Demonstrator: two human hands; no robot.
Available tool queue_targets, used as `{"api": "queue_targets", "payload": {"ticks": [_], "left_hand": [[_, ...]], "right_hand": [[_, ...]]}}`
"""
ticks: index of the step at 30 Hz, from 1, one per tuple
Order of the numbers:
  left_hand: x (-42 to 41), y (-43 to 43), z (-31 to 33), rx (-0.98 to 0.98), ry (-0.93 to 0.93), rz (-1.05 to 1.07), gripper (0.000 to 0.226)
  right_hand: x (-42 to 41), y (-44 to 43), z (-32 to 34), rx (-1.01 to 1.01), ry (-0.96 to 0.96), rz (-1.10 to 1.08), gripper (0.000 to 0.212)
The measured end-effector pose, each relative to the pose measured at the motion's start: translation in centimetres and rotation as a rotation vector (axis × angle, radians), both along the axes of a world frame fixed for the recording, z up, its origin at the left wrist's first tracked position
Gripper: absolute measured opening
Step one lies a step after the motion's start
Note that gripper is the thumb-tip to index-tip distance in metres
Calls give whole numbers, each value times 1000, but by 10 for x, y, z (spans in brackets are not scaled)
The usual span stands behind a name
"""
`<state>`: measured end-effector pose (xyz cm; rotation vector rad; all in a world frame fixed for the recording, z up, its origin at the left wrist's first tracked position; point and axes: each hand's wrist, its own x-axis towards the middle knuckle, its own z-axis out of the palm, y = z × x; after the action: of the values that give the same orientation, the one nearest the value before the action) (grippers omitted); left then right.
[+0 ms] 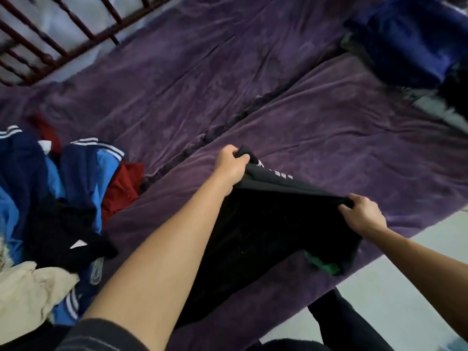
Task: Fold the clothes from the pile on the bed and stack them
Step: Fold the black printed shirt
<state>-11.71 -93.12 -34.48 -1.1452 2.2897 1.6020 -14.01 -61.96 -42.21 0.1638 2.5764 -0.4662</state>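
Left hand [231, 165] and right hand [362, 215] each grip the top edge of a black printed garment [266, 224] over the purple-blanketed bed [329, 122]; its white lettering is blurred, unreadable.

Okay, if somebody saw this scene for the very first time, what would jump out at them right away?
First, the black garment in the middle, stretched over the purple bedspread, with the left hand and the right hand each gripping an end of its top edge. Next, the jumbled pile of blue, red and cream clothes at the left. There is also a blurred dark blue stack in the far right corner.
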Motion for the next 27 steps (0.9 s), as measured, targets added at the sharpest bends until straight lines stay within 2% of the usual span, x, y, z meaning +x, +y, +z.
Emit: {"api": "queue_targets", "payload": {"ticks": [3, 5, 8, 12, 16, 20, 22, 23, 25, 27], "left_hand": [[-54, 47, 2, 185, 30, 25, 7], [-70, 58, -1, 238, 19, 55, 6], [-58, 46, -17, 114, -69, 103, 9], [7, 24, -48, -76, -336, 175, 15], [56, 13, -93, -229, -555, 33, 33], [64, 21, -146, -316, -561, -122, 72], [67, 28, -167, -341, -617, -133, 75], [70, 29, -176, -392, -641, -142, 63], [76, 26, -181, -506, -622, -170, 31], [73, 14, -173, -547, -519, -153, 25]], "right_hand": [[-33, 64, -2, 76, -44, -45, 30], [-49, 94, -1, 134, -108, -38, 34], [-69, 105, -1, 207, -144, 48, 47], [-97, 54, -7, 149, -15, 271, 56], [-124, -24, -31, -5, 42, 364, 64], [-154, -76, -81, -25, 69, 373, 88], [-161, -87, -105, 6, 12, 311, 94], [-161, -87, -114, 19, -1, 269, 87], [-155, -81, -123, -2, 37, 188, 57], [-149, -68, -121, -55, 119, 116, 36]]}}
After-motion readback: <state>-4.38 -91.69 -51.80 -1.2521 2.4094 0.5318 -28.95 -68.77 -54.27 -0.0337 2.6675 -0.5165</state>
